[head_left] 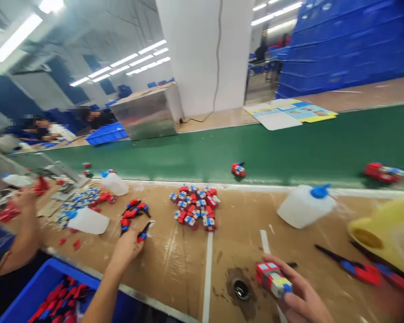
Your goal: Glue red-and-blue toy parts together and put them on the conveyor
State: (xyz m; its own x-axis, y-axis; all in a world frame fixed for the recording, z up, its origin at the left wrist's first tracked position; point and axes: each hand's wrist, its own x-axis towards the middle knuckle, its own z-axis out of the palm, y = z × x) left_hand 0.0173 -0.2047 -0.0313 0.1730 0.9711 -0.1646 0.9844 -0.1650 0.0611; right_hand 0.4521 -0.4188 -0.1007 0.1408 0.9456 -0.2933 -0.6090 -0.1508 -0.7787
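My right hand (305, 294) grips a small red, white and blue toy block (272, 278) above the table's front edge. A dark tip shows behind its fingers; I cannot make out what it belongs to. Farther left, my left hand (129, 246) pinches a small red and blue toy part with a black pointed end (143, 232). Just beyond it lie several similar red, blue and black parts (133, 209). Between the hands, a pile of red, white and blue toy blocks (195, 205) rests on the brown table (175, 260).
White bottles with blue caps (305, 206) stand or lie about the table. A yellow container (387, 233) is at right, near a black, blue and red part (352, 265). Toys (238, 169) sit on the green belt (188, 157). A blue bin (42, 280) stands front left, beside a co-worker's arm (28, 229).
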